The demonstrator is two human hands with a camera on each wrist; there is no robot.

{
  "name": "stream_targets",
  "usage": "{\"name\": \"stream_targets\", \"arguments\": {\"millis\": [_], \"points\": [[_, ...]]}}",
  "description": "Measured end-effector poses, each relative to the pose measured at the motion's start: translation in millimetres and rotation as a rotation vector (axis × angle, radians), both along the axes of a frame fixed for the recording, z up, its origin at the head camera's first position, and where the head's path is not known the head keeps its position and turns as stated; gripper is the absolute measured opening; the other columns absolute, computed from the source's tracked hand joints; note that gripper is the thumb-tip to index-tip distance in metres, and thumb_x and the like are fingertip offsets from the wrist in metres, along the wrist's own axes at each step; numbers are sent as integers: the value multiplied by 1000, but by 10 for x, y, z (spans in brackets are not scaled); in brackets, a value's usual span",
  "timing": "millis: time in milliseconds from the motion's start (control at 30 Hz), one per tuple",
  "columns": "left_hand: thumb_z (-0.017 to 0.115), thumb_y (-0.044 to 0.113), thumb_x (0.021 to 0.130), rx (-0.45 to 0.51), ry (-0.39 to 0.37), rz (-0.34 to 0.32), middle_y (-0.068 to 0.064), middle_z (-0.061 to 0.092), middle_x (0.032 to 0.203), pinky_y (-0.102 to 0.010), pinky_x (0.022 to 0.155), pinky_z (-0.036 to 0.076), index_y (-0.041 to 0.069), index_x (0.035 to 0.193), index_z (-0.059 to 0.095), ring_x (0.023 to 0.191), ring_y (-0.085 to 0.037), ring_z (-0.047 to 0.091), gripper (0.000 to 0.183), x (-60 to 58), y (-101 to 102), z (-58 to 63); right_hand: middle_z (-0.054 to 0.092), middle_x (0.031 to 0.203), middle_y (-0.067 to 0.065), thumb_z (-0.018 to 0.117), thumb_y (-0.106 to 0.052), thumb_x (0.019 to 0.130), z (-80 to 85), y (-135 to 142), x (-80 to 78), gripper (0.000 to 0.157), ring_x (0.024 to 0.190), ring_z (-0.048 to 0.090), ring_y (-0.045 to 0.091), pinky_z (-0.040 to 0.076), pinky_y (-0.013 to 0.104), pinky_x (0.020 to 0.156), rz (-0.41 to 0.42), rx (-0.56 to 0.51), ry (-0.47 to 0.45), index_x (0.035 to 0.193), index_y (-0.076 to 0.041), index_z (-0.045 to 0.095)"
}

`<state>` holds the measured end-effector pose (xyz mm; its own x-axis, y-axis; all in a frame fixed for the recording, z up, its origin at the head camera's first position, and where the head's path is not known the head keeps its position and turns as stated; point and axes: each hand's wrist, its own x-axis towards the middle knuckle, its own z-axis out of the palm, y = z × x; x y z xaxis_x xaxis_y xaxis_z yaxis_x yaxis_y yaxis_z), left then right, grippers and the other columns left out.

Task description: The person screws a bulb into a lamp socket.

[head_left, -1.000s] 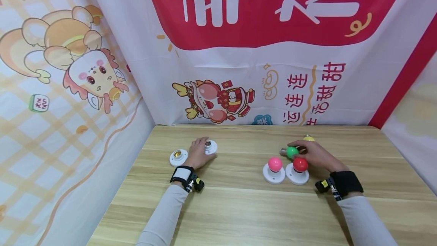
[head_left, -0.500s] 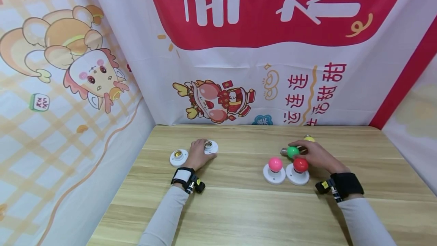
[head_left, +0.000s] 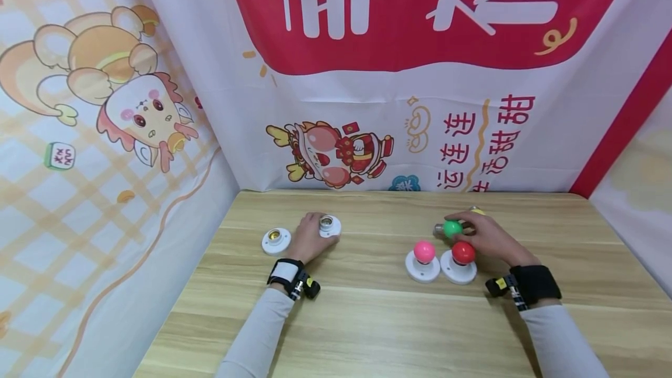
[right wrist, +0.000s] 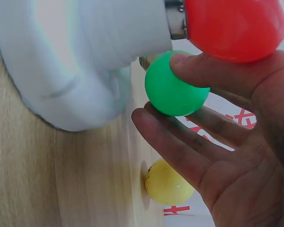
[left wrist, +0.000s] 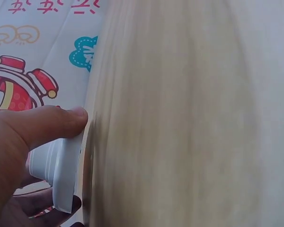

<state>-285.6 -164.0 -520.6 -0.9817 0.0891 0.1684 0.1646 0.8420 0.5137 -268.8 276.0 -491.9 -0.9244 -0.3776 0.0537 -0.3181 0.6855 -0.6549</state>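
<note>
My left hand (head_left: pixel 311 239) grips a white round lamp holder (head_left: pixel 333 230) with a metal socket, near the table's back left. In the left wrist view, thumb and fingers span the rim of that holder's base (left wrist: pixel 66 175). With my right hand (head_left: pixel 490 238) I pinch a green light bulb (head_left: pixel 453 228) between thumb and fingers, its metal cap pointing left. The right wrist view shows the thumb on the green globe (right wrist: pixel 173 90). Close in front of this hand, a red bulb (head_left: pixel 464 252) stands in a white holder (head_left: pixel 458 275).
A pink bulb (head_left: pixel 424 251) sits in its own white holder (head_left: pixel 422 273) beside the red one. Another lamp holder (head_left: pixel 275 241), without a bulb, lies left of my left hand. A yellow bulb (right wrist: pixel 165 182) lies behind my right hand. Printed cloth hangs behind the table (head_left: pixel 367 319).
My left hand has shifted slightly right with the lamp holder. The green bulb in my right hand has moved slightly up and right in the head view. The other bulbs stay in place.
</note>
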Motion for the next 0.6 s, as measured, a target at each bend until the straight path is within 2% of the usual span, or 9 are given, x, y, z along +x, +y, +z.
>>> {"name": "stream_targets", "arguments": {"millis": [233,600], "points": [[82,31,73,65,2,-61,-16,49,129,-41,101,44,1,130,51,112,-28,49,72,23,93,-11,49,137,19,68,-3,85,17,-14,23,50,120,45,39,46,59,95,-15,2,39,133,-9,56],[82,32,73,105,14,-122,-15,50,131,-41,103,43,1,133,50,116,-27,48,74,102,290,20,49,138,14,69,-18,90,105,-41,38,44,121,45,36,49,56,94,-31,10,61,132,-14,58]]}}
